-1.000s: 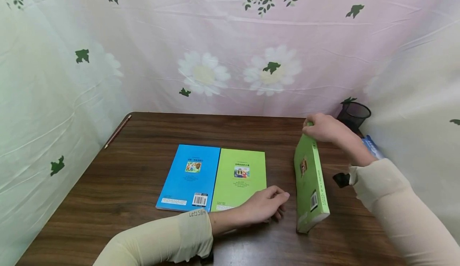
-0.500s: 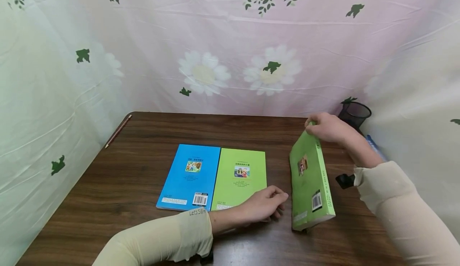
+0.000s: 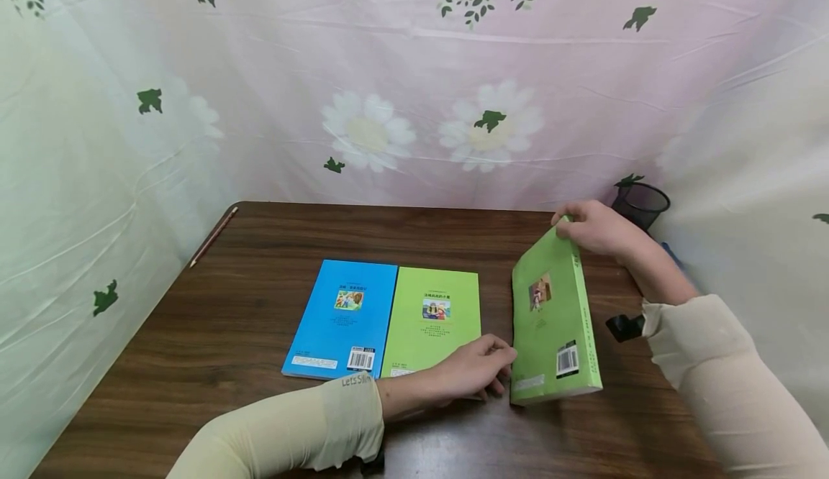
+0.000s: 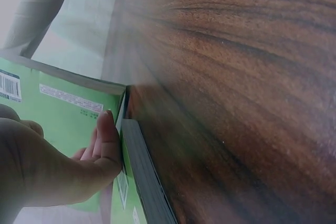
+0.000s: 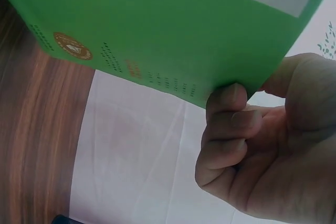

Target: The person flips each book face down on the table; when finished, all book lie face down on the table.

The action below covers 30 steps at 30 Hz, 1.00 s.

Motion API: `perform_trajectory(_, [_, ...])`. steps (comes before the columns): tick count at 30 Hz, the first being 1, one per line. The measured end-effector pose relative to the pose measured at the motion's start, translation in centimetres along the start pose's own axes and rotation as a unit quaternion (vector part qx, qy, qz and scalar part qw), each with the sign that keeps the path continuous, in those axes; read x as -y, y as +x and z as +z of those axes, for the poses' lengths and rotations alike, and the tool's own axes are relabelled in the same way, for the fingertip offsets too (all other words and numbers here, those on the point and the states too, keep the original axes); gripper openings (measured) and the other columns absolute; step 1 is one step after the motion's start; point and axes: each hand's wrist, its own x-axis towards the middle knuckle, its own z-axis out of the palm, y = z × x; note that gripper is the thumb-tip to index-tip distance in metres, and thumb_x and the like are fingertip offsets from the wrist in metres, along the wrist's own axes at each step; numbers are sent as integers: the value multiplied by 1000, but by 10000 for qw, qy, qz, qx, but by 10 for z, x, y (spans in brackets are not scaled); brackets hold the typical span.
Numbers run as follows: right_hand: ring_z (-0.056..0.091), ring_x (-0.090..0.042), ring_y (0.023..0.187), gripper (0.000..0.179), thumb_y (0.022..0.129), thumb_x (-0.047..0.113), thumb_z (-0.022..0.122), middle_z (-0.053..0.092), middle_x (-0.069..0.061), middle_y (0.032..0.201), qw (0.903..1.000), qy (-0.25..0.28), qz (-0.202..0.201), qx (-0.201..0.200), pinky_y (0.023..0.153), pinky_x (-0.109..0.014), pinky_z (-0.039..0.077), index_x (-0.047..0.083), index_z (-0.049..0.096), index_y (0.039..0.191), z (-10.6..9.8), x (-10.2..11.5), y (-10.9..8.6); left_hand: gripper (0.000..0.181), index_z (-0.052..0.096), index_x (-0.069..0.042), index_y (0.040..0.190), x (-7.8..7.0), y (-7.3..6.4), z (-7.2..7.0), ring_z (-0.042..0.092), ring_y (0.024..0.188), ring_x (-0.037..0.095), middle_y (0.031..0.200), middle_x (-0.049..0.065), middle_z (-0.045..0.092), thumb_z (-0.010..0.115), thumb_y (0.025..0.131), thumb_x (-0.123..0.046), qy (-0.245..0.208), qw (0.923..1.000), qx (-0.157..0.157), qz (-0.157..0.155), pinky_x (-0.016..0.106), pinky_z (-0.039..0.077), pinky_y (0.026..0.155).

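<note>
In the head view, a green book stands tilted at the right of the table, its back cover with picture and barcode turned toward the left. My right hand pinches its top corner between thumb and curled fingers, as the right wrist view also shows on the green cover. A second green book lies flat, beside a flat blue book on its left. My left hand rests over the lower right corner of the flat green book, fingers relaxed, its fingertips close to the upright book.
A black mesh pen holder stands at the table's back right corner. Partly hidden behind the right forearm is a blue item. A pencil lies along the left edge of the wooden table. Patterned cloth hangs behind and at both sides.
The upright green book has swung and moved left toward the flat green one, showing more of its back cover. My right hand shifted slightly right with its top corner; my left hand hardly moved.
</note>
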Motion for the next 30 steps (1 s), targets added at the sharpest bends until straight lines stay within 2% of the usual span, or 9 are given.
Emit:
perform_trajectory(3, [58,-32,102,40,103,17,43,60,-29,122,9999,131,62,-61,81,-40,49,-9,52,132,0,-3,0,31,58,-14,122,0,0,0,65,77,19,101,5,67,51,103,-38,-3,10000,-12,-5,34,53,59])
perform_trajectory(7, [63,-22,91,40,102,18,44,65,-26,115,9992,339,155,-170,80,-37,51,-8,53,131,-1,-5,-1,33,58,-12,124,0,0,-1,65,76,19,103,4,66,52,102,-37,28,10000,-31,21,32,52,58])
perform_trajectory(12, [61,-10,83,43,102,20,46,69,-20,111,9979,521,269,-261,75,-28,50,-7,52,135,-3,-6,-3,40,54,-10,129,3,3,-2,65,74,20,97,7,65,52,102,-39,33,10000,-11,45,31,52,55])
perform_trajectory(17, [61,-6,76,43,102,21,47,72,-2,94,9958,792,380,-265,72,-25,48,-5,50,137,-6,-8,-7,48,49,-7,136,4,4,-4,58,62,18,88,8,62,51,102,-41,-22,10000,61,-23,31,51,54])
perform_trajectory(20, [60,-4,72,42,102,21,48,70,9,85,9925,1118,451,-216,69,-26,48,-3,49,137,-7,-9,-9,46,51,-7,134,4,4,-5,51,53,18,83,10,57,51,103,-41,-84,9999,83,-85,31,50,53])
perform_trajectory(22, [58,-5,69,43,102,22,48,68,12,82,9906,1280,443,-181,65,-27,47,-3,48,137,-8,-9,-11,43,53,-7,130,4,5,-5,50,53,18,86,8,54,50,103,-41,-153,9997,97,-133,31,50,52])
perform_trajectory(26, [49,-7,61,44,103,23,49,64,13,77,9887,1437,402,-155,59,-29,43,-2,46,139,-9,-11,-13,38,52,-8,125,4,5,-5,61,62,21,96,8,58,49,104,-39,-511,9980,229,-288,30,51,50])
perform_trajectory(30, [41,-10,56,43,103,23,49,55,12,68,9864,1579,426,-176,56,-29,40,0,46,139,-9,-14,-15,33,52,-9,121,2,4,-5,70,74,23,99,9,59,49,104,-38,-808,9950,357,-467,29,52,48])
